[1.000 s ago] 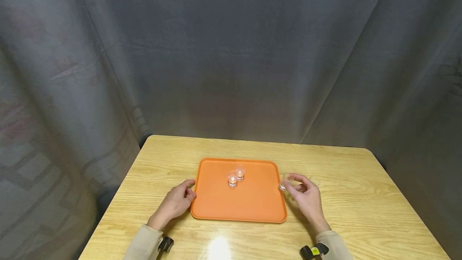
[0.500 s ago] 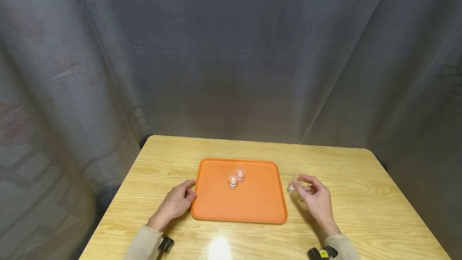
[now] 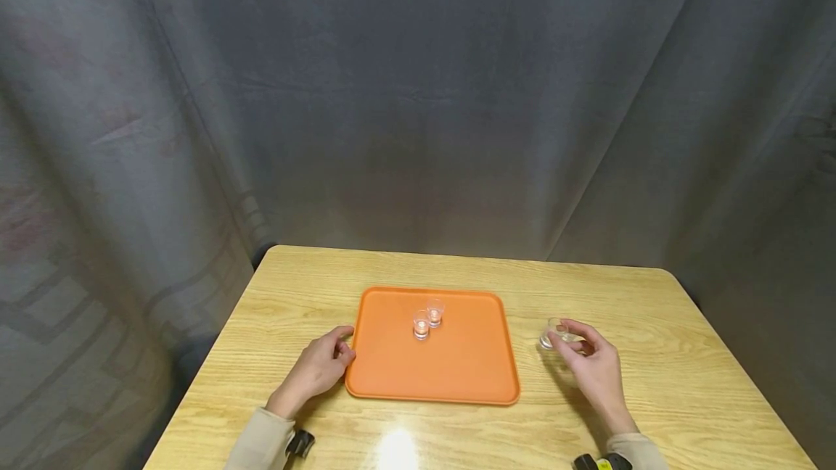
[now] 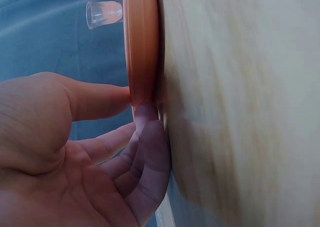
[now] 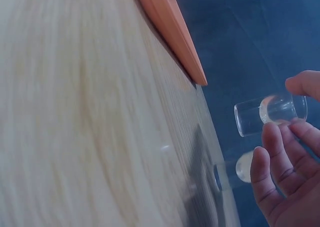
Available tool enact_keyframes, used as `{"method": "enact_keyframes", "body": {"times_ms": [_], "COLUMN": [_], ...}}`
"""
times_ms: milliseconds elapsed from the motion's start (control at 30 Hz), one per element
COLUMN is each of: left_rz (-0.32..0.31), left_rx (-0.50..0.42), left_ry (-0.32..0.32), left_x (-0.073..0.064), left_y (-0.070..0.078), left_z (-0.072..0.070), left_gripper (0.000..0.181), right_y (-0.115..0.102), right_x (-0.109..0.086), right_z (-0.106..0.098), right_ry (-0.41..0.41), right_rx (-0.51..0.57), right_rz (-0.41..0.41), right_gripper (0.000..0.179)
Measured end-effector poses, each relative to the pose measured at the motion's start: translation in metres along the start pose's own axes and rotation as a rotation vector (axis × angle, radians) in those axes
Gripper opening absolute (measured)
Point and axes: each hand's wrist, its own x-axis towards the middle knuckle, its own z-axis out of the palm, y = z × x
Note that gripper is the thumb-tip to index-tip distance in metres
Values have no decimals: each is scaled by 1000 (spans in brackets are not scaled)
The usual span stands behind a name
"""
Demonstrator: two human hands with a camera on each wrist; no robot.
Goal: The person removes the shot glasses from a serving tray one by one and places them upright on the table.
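My left hand (image 3: pixel 318 364) pinches the left rim of an orange tray (image 3: pixel 431 372), thumb on the upper edge and fingers curled against its side in the left wrist view. My right hand (image 3: pixel 591 365) holds a clear shot glass (image 5: pixel 252 118) near its rim, with thumb and fingertips, to the right of the tray. The held glass is upright with its thick base downward. A second clear glass (image 5: pixel 231 174) stands on the table beside it, partly hidden by my fingers. Two more glasses, a front one (image 3: pixel 421 327) and a rear one (image 3: pixel 435 314), stand close together on the tray.
Everything rests on a light wooden table (image 3: pixel 673 354) with rounded far corners. Grey curtains (image 3: pixel 418 107) hang behind it and at both sides. Dark straps with small devices sit on both wrists.
My right hand has carried the glass rightward, from the tray's right edge to over the table, closer to the second glass. My left hand and the tray stay where they were.
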Motion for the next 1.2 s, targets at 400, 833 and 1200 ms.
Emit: {"method": "enact_keyframes", "body": {"times_ms": [400,833,1200], "left_rz": [-1,-3,1], "left_rx": [-9,-2,5], "left_ry": [-2,-9,-5], "left_x": [0,1,1], "left_y": [-1,-2,-2], "left_z": [0,1,0], "left_gripper": [43,43,43], "right_y": [7,14,15], "right_x": [3,6,9], "right_z": [-14,-22,-26], "right_ry": [58,79,102], "right_rx": [-26,5,-51], "right_rz": [35,48,103], "right_gripper": [44,45,48]}}
